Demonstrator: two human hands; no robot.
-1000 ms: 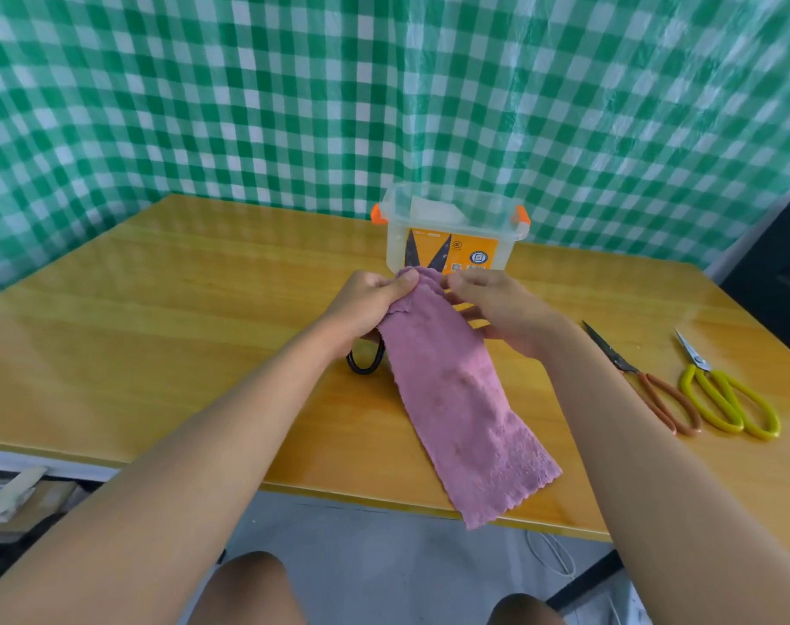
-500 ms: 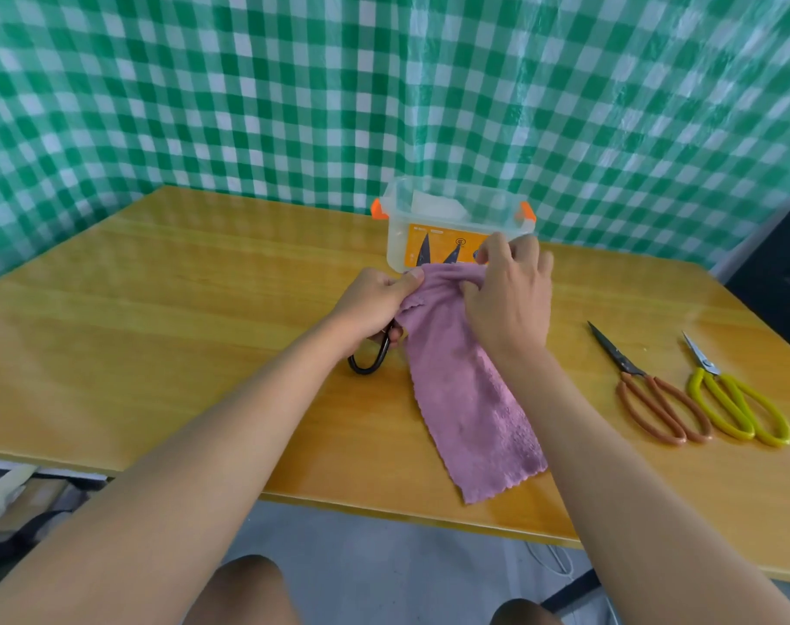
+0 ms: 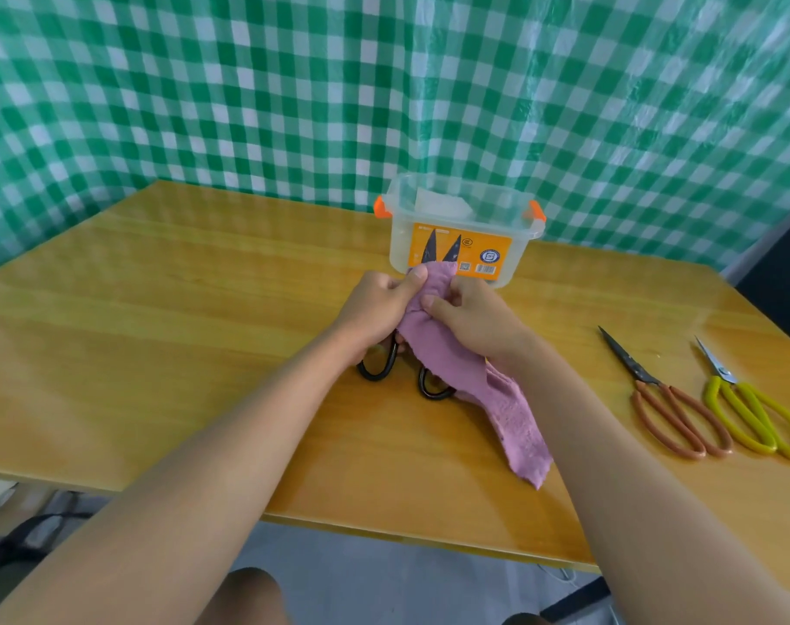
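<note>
A pink cloth [image 3: 451, 354] is wrapped over a pair of black-handled scissors [image 3: 379, 367] at the middle of the wooden table [image 3: 158, 331]. My left hand [image 3: 375, 309] grips the scissors and pinches the cloth's upper end with the thumb. My right hand [image 3: 474, 322] grips the cloth from the right, bunching it around the blades. The two dark blade tips poke up just above the cloth, in front of the box. Both black handle loops show below my hands. The cloth's loose end trails toward the table's front edge.
A clear plastic box [image 3: 460, 232] with orange clips and an orange label stands just behind my hands. Brown-handled scissors [image 3: 668, 399] and yellow-handled scissors [image 3: 753, 412] lie on the table at the right. A green checked curtain [image 3: 384, 92] hangs behind the table.
My right hand came down from over the cloth's top and now grips it from the side. The cloth is gathered narrower around the blades, and the second handle loop shows.
</note>
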